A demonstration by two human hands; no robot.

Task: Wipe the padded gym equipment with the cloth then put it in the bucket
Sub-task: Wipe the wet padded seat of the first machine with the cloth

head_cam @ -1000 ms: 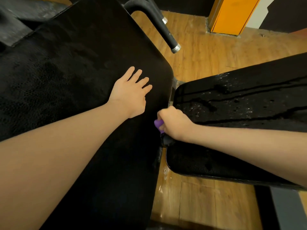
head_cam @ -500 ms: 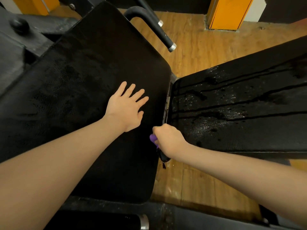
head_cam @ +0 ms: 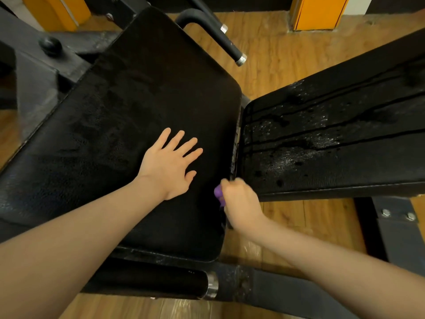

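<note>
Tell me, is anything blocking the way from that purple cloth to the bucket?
Cannot judge: no bucket shows in this view. The right hand grips the purple cloth at the gap between the two black pads, beside the flat left hand.

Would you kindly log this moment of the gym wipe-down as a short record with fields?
left hand: left hand flat, fingers spread, resting on the large black pad
right hand: right hand gripping the purple cloth at the gap between the pads
right pad: second black pad wet, with droplets and streaks
floor: wooden floor
bucket: not in view
task stage: wiping; cloth not yet put away
</note>
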